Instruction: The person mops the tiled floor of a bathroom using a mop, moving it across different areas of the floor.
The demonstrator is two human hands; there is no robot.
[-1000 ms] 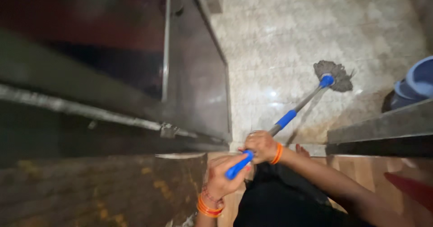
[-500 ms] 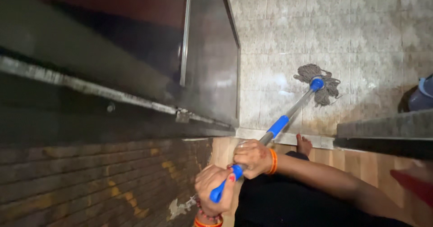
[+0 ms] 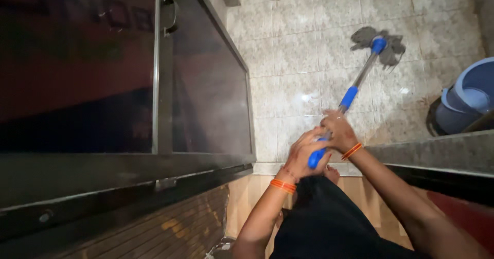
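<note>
I hold a mop with a metal shaft and blue grips [image 3: 350, 95]. Its grey string head [image 3: 383, 45] lies on the wet pale tiled floor [image 3: 298, 58] far ahead of me. My left hand [image 3: 303, 153] is closed around the blue end of the handle. My right hand [image 3: 338, 131] grips the shaft just above it. Both wrists carry orange bangles. My bare foot [image 3: 332, 174] shows below the hands, at the step.
A dark glass door with a metal frame [image 3: 164, 84] fills the left. A blue bucket [image 3: 465, 99] stands at the right edge of the floor. A dark stone ledge [image 3: 437, 153] runs on the right. Wooden flooring [image 3: 247, 197] lies under me.
The mop head has slid farther away across the tiles and to the right. Both hands have pushed forward and up along with the handle. The view has swung left, and the bucket shows more fully.
</note>
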